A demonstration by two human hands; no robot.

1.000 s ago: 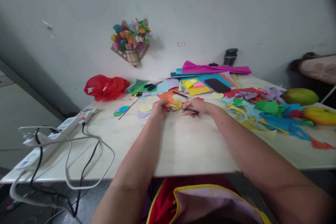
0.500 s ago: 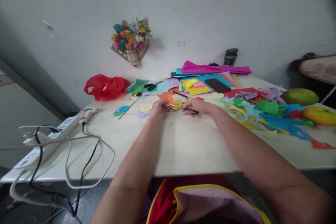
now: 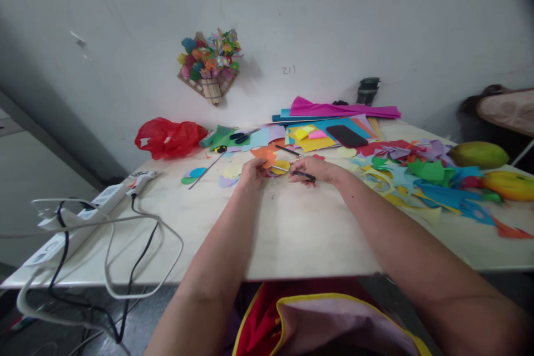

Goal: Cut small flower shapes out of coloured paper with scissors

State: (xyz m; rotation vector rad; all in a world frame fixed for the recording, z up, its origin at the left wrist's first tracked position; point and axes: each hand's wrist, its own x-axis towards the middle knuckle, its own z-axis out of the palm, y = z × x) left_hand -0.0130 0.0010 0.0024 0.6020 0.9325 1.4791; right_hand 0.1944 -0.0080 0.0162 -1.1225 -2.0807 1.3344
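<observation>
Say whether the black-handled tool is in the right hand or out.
In: right hand grips the black-handled tool, metal end towards left hand.

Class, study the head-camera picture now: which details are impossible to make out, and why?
All in the head view:
- Left hand: what its fingertips pinch, if anything; too small.
- Dark-handled tool: its exact kind; partly covered by the right hand.
- Red bag: any contents; hidden by its plastic.
- Pale furniture: full shape; cut off by the right edge.
</observation>
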